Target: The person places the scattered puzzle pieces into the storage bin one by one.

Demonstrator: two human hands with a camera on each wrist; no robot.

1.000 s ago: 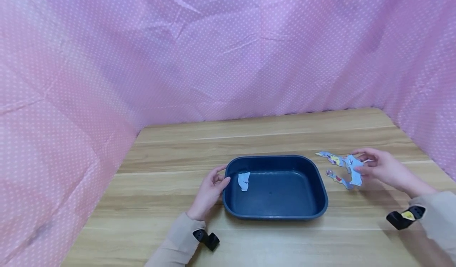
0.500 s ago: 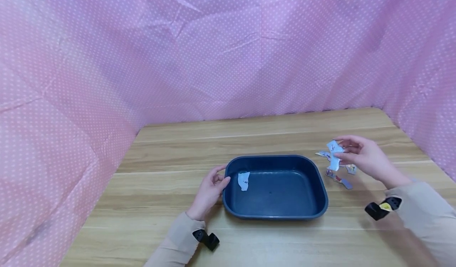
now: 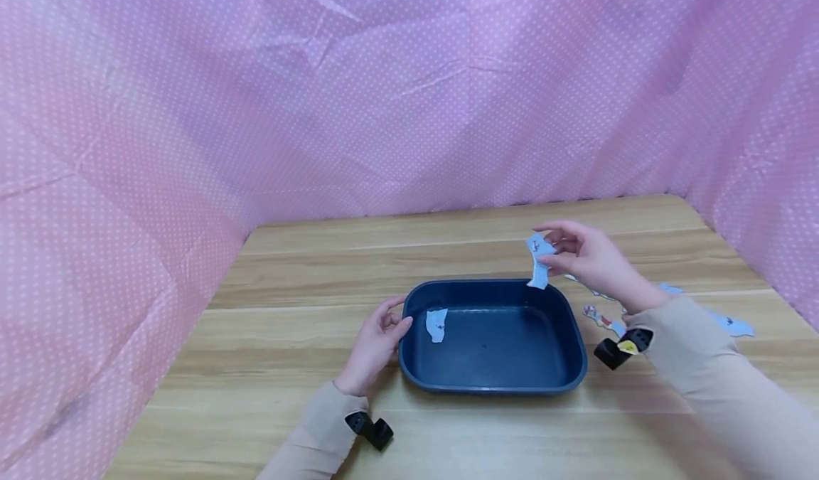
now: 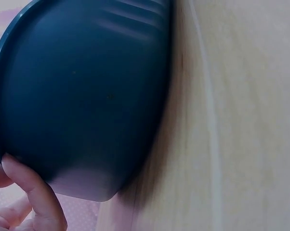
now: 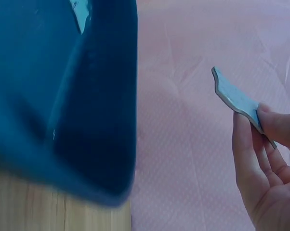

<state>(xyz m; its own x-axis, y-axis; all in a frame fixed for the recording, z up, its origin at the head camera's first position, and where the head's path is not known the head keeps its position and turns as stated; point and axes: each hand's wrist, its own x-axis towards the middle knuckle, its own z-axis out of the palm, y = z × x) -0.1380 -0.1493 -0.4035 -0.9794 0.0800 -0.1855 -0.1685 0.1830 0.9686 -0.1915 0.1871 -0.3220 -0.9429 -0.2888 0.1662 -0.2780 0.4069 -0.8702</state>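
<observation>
A dark blue plastic basin (image 3: 493, 391) stands on the wooden table. My left hand (image 3: 374, 345) holds its left rim, thumb over the edge and fingers outside; the thumb on the rim also shows in the left wrist view. Between thumb and fingers my right hand (image 3: 591, 256) pinches a light-blue puzzle piece (image 3: 539, 270) above the basin's back right corner. The right wrist view shows this piece's thin, wavy edge (image 5: 234, 98), clear of the basin. Another light-blue puzzle piece (image 3: 437, 325) lies inside the basin at the left.
Several puzzle pieces lie on the table right of the basin, partly covered by the right arm: a colourful one (image 3: 600, 316) and a light-blue one (image 3: 734, 326) among them. A pink dotted cloth (image 3: 448, 110) hangs behind the table and at both sides.
My right hand has lifted the light-blue puzzle piece off the pile at the right and carried it left to the basin's back right corner. The left hand has stayed at the rim.
</observation>
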